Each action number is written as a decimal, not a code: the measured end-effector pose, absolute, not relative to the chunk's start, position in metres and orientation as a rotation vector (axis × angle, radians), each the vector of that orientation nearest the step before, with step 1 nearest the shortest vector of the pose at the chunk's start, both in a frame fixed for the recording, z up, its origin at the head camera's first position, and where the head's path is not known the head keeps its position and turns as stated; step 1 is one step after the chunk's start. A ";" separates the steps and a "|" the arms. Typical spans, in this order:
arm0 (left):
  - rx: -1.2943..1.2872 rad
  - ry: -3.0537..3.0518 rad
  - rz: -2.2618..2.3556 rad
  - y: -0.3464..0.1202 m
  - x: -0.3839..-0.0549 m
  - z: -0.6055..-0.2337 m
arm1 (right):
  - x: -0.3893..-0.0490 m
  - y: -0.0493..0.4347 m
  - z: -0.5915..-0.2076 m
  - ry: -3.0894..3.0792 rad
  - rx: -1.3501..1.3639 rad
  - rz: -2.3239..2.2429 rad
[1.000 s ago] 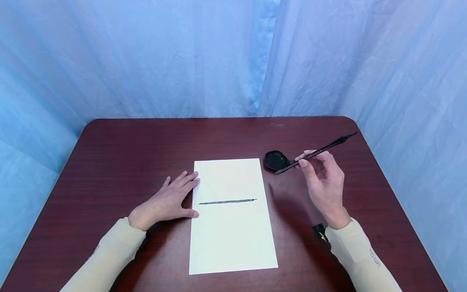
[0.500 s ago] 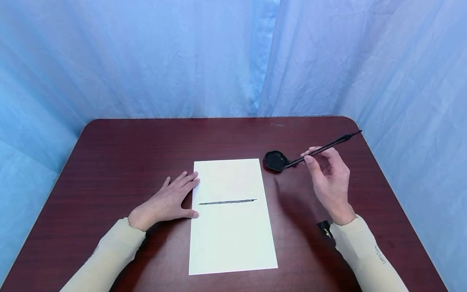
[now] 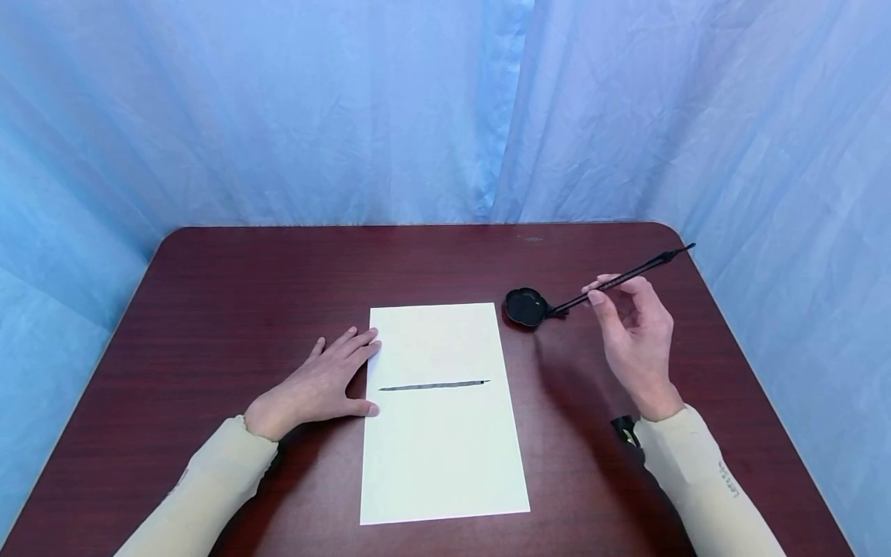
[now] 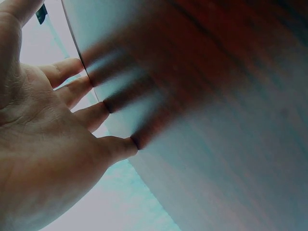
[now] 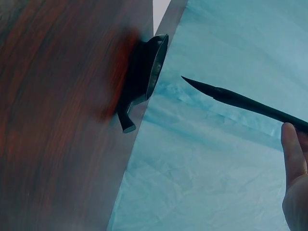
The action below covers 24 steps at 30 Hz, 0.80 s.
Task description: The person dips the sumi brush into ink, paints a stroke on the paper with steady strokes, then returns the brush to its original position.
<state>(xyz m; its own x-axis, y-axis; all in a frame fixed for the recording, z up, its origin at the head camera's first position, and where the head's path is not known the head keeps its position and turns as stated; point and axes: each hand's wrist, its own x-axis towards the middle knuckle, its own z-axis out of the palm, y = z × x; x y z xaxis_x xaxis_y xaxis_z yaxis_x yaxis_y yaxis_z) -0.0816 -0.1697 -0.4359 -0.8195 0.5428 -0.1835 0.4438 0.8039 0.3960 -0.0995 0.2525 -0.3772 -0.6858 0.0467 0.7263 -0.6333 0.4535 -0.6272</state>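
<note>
A white sheet of paper [image 3: 445, 464] lies on the table, crossed in its middle by one dark horizontal ink stroke [image 3: 435, 385]. Spread at the sheet's left edge, my left hand [image 3: 316, 387] rests with thumb and fingertips touching the paper and table. Beyond the sheet's right corner sits a small black ink dish [image 3: 525, 307] with a short handle. My right hand [image 3: 636, 336] pinches a black writing brush [image 3: 626, 276] between thumb and fingers, slanted. In the right wrist view the pointed brush tip [image 5: 197, 86] is raised clear of the dish, not touching it.
The dark reddish wooden table [image 3: 278, 271] has rounded far corners. Light blue curtains [image 3: 278, 116] hang behind it and along both sides. A small black strap piece [image 3: 624, 430] shows by the right sleeve.
My right hand has moved up and to the right with the brush, whose tip has gone from the dish's near side to its handle side. The left hand and paper stay still.
</note>
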 end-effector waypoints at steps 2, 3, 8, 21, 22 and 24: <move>0.759 2.703 0.491 -0.170 -0.081 -0.436 | -0.101 0.255 -0.379 -2.025 0.483 1.259; 0.760 2.702 0.492 -0.170 -0.081 -0.436 | -0.101 0.256 -0.379 -2.028 0.482 1.258; 0.761 2.704 0.491 -0.170 -0.080 -0.435 | -0.104 0.259 -0.381 -2.032 0.489 1.256; 0.768 2.710 0.481 -0.169 -0.082 -0.436 | -0.109 0.263 -0.384 -2.048 0.493 1.237; 0.769 2.711 0.479 -0.169 -0.082 -0.436 | -0.109 0.263 -0.384 -2.053 0.494 1.233; 0.768 2.710 0.475 -0.169 -0.082 -0.436 | -0.110 0.263 -0.385 -2.065 0.492 1.219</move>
<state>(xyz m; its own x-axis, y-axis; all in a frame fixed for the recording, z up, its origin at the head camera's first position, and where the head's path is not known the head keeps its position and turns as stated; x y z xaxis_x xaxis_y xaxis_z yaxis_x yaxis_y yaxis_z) -0.0820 -0.1691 -0.4359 -0.8180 0.5466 -0.1790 0.4532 0.8041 0.3847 -0.1102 0.2626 -0.3850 -0.6971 0.0186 0.7167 -0.6186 0.4899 -0.6143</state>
